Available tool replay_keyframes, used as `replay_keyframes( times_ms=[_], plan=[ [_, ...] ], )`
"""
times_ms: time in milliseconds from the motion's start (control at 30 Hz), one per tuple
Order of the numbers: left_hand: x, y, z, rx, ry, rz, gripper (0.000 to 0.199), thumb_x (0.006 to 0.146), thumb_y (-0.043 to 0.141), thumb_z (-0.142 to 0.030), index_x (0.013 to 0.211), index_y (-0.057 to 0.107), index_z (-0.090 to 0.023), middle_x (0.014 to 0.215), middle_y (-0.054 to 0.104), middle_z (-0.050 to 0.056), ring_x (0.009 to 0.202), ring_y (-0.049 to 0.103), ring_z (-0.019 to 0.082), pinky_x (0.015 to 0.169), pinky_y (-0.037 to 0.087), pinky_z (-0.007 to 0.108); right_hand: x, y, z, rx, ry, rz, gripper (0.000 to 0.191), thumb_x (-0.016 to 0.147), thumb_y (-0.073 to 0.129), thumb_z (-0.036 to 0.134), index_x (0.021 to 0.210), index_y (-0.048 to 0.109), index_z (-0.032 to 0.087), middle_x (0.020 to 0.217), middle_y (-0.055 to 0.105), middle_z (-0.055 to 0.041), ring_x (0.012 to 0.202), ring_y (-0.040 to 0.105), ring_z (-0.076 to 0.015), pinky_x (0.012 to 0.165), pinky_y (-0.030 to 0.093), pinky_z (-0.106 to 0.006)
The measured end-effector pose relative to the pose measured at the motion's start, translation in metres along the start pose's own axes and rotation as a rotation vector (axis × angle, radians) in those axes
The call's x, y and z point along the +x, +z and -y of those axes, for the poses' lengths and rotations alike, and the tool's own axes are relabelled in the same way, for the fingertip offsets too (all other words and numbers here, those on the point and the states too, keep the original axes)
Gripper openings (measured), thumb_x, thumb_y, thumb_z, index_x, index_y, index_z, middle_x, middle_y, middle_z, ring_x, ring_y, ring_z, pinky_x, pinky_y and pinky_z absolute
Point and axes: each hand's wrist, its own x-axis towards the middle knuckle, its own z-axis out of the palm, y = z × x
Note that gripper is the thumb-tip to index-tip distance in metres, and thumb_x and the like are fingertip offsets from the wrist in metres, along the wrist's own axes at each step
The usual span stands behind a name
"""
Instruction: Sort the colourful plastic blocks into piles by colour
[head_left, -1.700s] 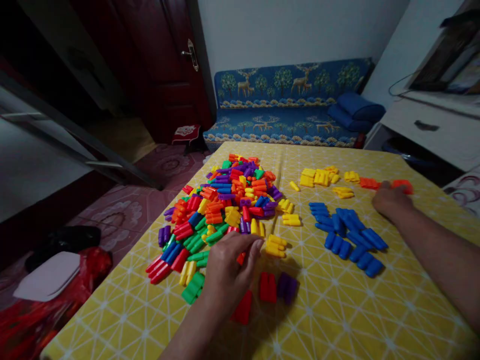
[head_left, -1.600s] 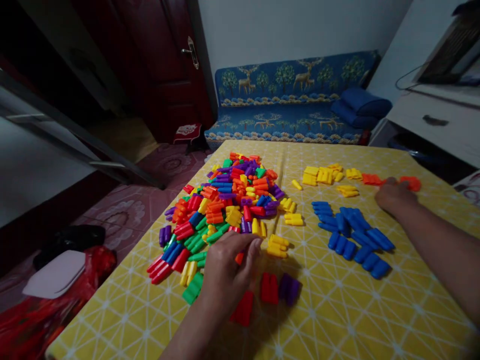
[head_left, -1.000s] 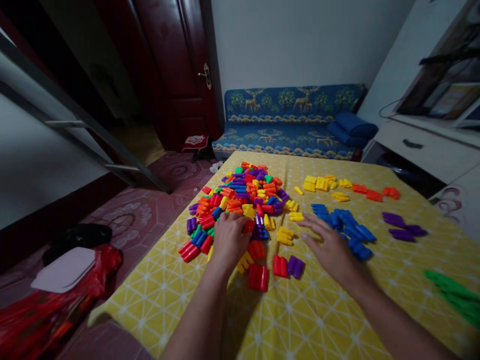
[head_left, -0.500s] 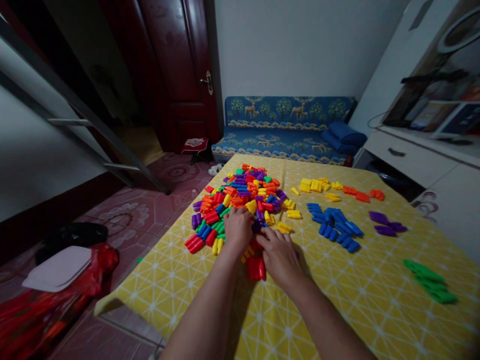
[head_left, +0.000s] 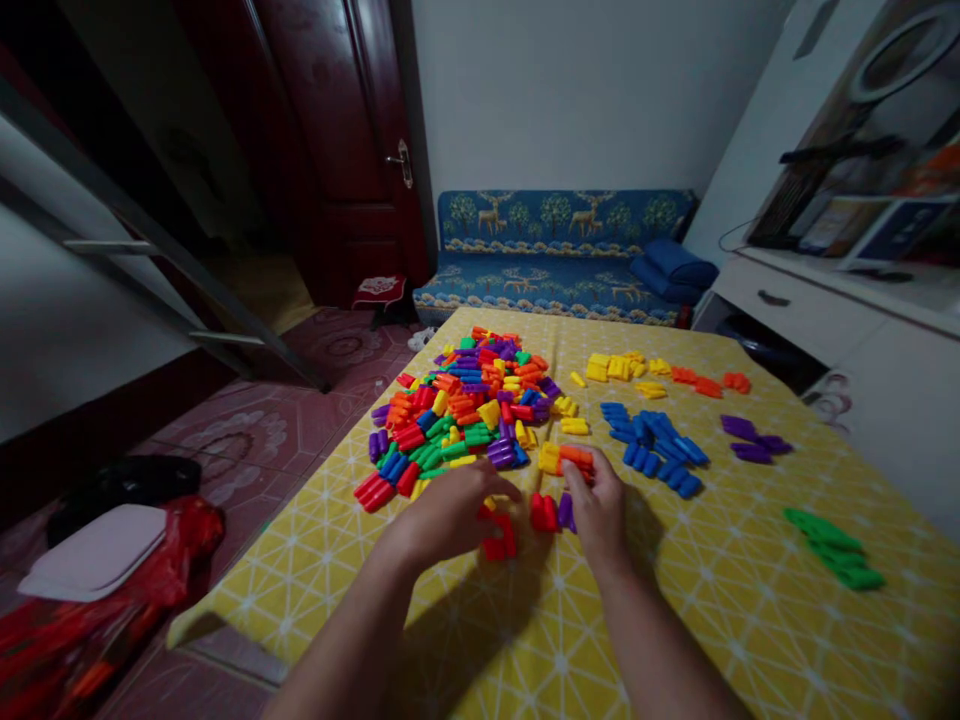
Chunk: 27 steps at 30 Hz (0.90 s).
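A big mixed pile of coloured plastic pieces point(head_left: 465, 400) lies on the yellow patterned tablecloth point(head_left: 675, 560). My right hand point(head_left: 596, 490) pinches an orange piece point(head_left: 576, 455), with a yellow piece point(head_left: 550, 458) at its left end. Just left of that hand, a red piece point(head_left: 544, 512) and a purple piece point(head_left: 566, 512) rest on the cloth. My left hand point(head_left: 454, 510) hovers at the pile's near edge, fingers apart and curved over red pieces point(head_left: 499, 535); its palm side is hidden.
Separate groups of yellow point(head_left: 619, 366), orange point(head_left: 707, 384), blue point(head_left: 652, 445), purple point(head_left: 754, 440) and green point(head_left: 834, 548) pieces lie to the right. Beyond the table stands a blue patterned sofa point(head_left: 540, 280); a white cabinet point(head_left: 825, 320) is at right.
My right hand has moved right from the pile's edge, now holding an orange piece. My left hand has drawn back toward me and opened. The view has shifted slightly.
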Motion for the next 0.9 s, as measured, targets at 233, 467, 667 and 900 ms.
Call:
replay_keyframes(
  times_ms=[233, 467, 667, 900],
  plan=[
    [-0.012, 0.030, -0.014, 0.224, -0.063, 0.061, 0.028, 0.073, 0.060, -0.011, 0.095, 0.071, -0.025, 0.096, 0.066, 0.007, 0.071, 0.065, 0.019, 0.059, 0.043, 0.025, -0.005, 0.010, -0.001, -0.029, -0.027, 0.064, 0.024, 0.079, 0.059, 0.035, 0.092, 0.068, 0.018, 0.089, 0.073, -0.0076, 0.075, 0.067, -0.0208, 0.069, 0.055, -0.032],
    [0.055, 0.019, 0.030, -0.064, -0.046, -0.602, 0.020, 0.082, 0.061, -0.013, 0.099, 0.071, -0.018, 0.101, 0.068, 0.008, 0.091, 0.066, 0.019, 0.081, 0.050, 0.027, 0.001, 0.009, -0.016, -0.276, -0.210, 0.079, 0.038, 0.078, 0.053, 0.024, 0.115, 0.063, 0.023, 0.114, 0.069, -0.0104, 0.104, 0.065, -0.0256, 0.091, 0.053, -0.043],
    [0.062, 0.018, 0.048, -0.064, 0.019, -0.671, 0.029, 0.084, 0.061, -0.015, 0.111, 0.070, -0.020, 0.115, 0.071, 0.009, 0.109, 0.065, 0.021, 0.096, 0.050, 0.032, -0.002, 0.004, -0.008, -0.431, -0.448, 0.101, 0.046, 0.084, 0.055, 0.023, 0.129, 0.056, 0.019, 0.128, 0.060, -0.0137, 0.122, 0.054, -0.0276, 0.103, 0.046, -0.049],
    [-0.033, -0.015, 0.086, 0.325, -0.438, -0.725, 0.035, 0.084, 0.060, -0.036, 0.113, 0.070, -0.020, 0.114, 0.068, 0.012, 0.106, 0.063, 0.030, 0.095, 0.049, 0.044, -0.006, 0.008, -0.003, -0.448, -0.445, 0.177, 0.025, 0.086, 0.056, 0.021, 0.108, 0.067, 0.018, 0.108, 0.068, -0.0107, 0.105, 0.060, -0.0249, 0.096, 0.049, -0.043]
  ],
)
